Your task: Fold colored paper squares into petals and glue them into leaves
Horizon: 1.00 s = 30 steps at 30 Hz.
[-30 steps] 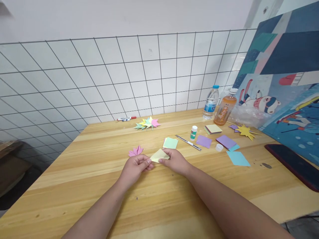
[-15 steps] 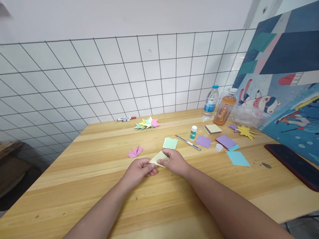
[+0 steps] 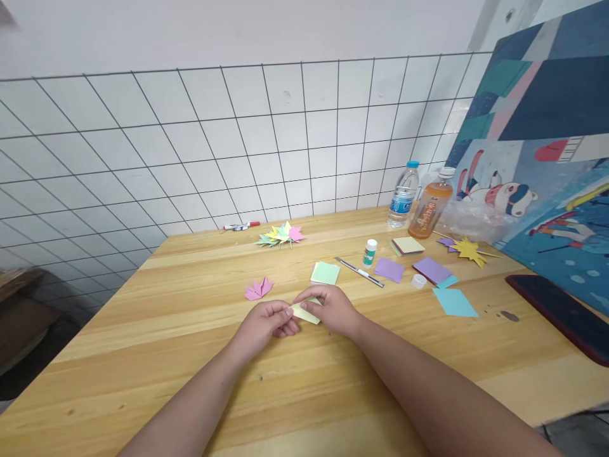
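Observation:
A pale yellow piece of folded paper (image 3: 307, 314) is held between my two hands, just above the wooden table. My left hand (image 3: 266, 322) pinches its left corner between thumb and fingers. On the other side, my right hand (image 3: 330, 309) grips the paper, its fingers bent over the upper edge and covering part of it. Beyond my hands lies a small stack of light green and yellow paper squares (image 3: 325, 273). A pink folded paper piece (image 3: 259, 289) rests to the left of that stack.
Around the right side are a glue stick (image 3: 370, 252), a utility knife (image 3: 360, 272), purple squares (image 3: 389, 270), a blue square (image 3: 455, 302), a clear cap (image 3: 419, 281) and a phone (image 3: 556, 311). Two bottles (image 3: 431, 206) stand behind. Farther back sits a multicoloured paper cluster (image 3: 281, 235) near markers (image 3: 242, 226).
The yellow paper has gone from a triangular outline to a narrower shape. My right hand's fingers now reach farther left over its top edge; my left hand has hardly moved.

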Available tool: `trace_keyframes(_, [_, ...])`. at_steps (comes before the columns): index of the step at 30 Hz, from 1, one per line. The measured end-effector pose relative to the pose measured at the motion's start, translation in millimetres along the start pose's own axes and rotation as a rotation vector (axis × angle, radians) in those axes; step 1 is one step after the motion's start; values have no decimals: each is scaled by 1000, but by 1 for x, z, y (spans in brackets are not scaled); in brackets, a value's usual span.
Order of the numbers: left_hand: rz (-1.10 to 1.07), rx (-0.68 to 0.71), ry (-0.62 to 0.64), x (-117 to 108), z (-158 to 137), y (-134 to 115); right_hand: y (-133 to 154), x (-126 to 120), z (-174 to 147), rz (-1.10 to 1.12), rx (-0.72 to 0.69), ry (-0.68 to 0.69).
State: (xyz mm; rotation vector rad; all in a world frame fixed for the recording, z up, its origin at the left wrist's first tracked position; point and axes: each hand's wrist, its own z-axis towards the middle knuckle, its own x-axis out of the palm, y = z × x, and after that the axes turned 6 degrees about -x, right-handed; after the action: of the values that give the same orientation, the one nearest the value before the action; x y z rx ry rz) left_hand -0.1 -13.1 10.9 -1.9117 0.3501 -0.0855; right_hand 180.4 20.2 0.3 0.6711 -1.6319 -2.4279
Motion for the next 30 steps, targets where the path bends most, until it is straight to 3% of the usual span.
trace_keyframes(8, [-5, -19, 5, -2, 3, 2, -1, 1, 1, -84, 13, -46])
trace_keyframes(19, [-40, -67, 18, -3, 4, -1, 0, -1, -1, -210, -175, -16])
trace_keyframes(23, [-45, -56, 14, -4, 5, 1, -3, 0, -1, -179, -92, 3])
trace_keyframes(28, [25, -6, -56, 0, 6, 5, -1, 1, -1, 73, 120, 29])
trace_keyframes(30, [83, 37, -65, 3, 6, 6, 1, 2, -2, 23, 173, 50])
